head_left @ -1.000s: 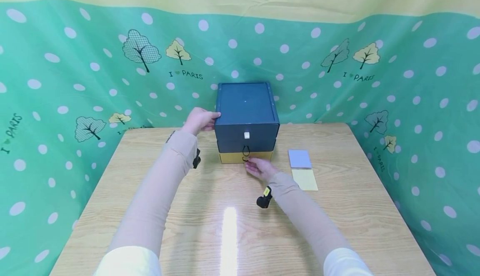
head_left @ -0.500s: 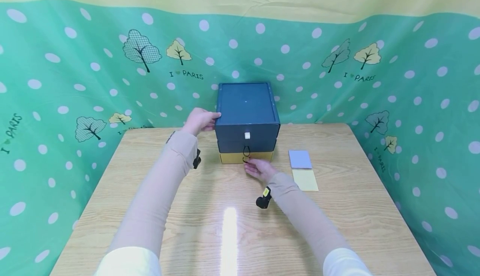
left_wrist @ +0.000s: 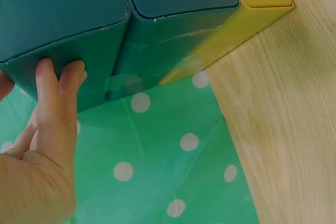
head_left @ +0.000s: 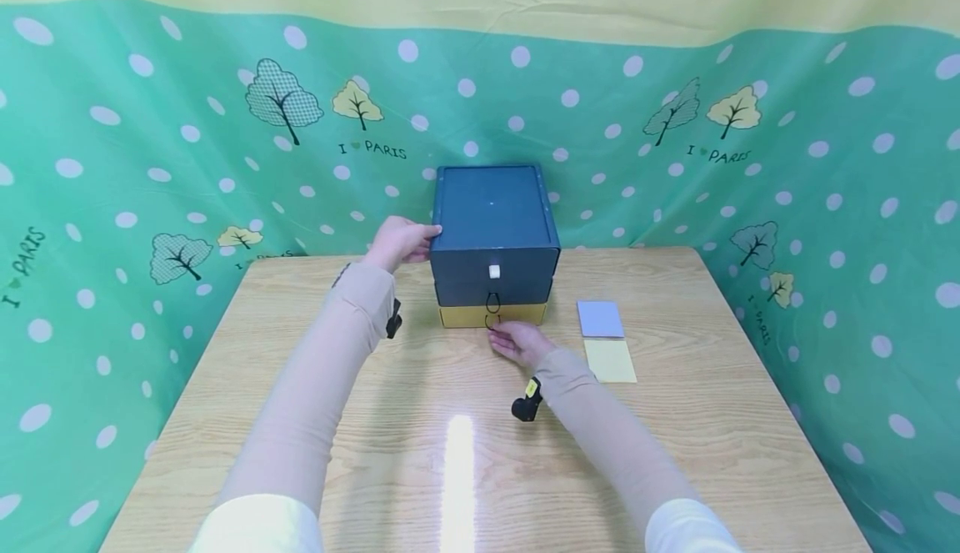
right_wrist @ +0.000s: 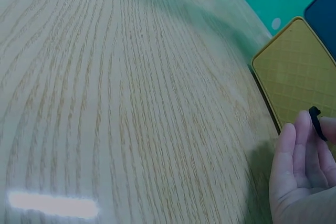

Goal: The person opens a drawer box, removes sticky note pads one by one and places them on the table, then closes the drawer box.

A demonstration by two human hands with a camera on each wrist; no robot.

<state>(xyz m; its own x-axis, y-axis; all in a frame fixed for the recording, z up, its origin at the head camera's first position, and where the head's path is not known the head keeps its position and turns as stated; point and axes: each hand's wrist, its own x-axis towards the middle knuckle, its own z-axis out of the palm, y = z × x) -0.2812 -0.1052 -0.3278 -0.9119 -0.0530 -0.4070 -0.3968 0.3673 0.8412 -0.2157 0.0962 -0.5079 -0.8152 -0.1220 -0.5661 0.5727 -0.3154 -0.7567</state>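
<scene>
A stack of drawers [head_left: 491, 207], dark blue above with a yellow drawer [head_left: 459, 317] at the bottom, stands at the back of the table. My left hand [head_left: 399, 243] is at its upper left side; in the left wrist view straight fingers [left_wrist: 48, 93] press flat on the blue side wall, the thumb mostly out of frame. Low at the front, my right hand [head_left: 520, 342] pinches the black loop pull [right_wrist: 315, 123] of the yellow drawer between thumb and fingertips. Above it hang another black loop pull [head_left: 492, 303] and a white knob [head_left: 494, 271] on the blue fronts.
A blue paper square [head_left: 599, 319] and a pale yellow one [head_left: 610, 361] lie on the wooden table [head_left: 675, 453], right of the drawers. A green dotted curtain [head_left: 300, 178] surrounds the table at the back and sides.
My right hand has shifted very slightly down, and more of the black loop shows above its fingers. My left hand and the drawers stay where they were.
</scene>
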